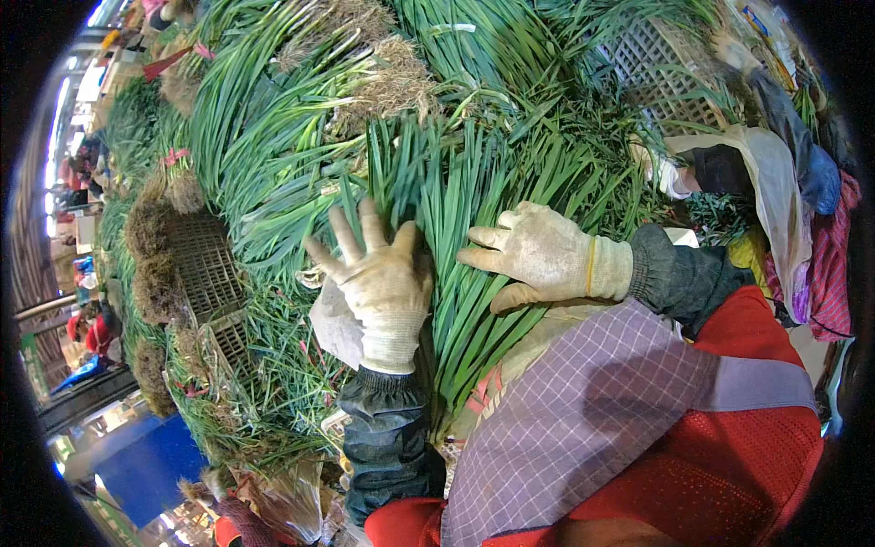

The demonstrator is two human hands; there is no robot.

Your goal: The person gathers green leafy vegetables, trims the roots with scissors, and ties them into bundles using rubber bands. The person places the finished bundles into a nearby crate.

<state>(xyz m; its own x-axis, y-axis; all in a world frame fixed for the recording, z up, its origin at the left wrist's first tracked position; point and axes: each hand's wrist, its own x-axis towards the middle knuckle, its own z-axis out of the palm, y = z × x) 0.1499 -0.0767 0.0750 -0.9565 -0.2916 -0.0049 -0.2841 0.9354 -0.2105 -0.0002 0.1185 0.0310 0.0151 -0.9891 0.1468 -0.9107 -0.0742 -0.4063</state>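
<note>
Both my hands wear off-white knit gloves, stained across the fingers. My left hand [379, 284] is spread with its fingers apart, at the left side of a sheaf of long flat green leaves [448, 205]. Over the right side of the same sheaf lies my right hand [540, 253], its fingers parted and pointing left, its thumb low. Neither hand is closed around anything. The lower ends of the leaves run down towards my checked apron [574, 403]. Just above are green garlic or leek stalks with pale stems and dry brown roots [396, 78].
Dark plastic crates [205, 263] stand at the left beside root clumps [154, 290]. A lattice crate [660, 72] is at the upper right, near another person's gloved hand [735, 51]. Loose cut leaves [290, 349] cover the lower left. Another person's knitted sleeve [243, 516] shows at the bottom.
</note>
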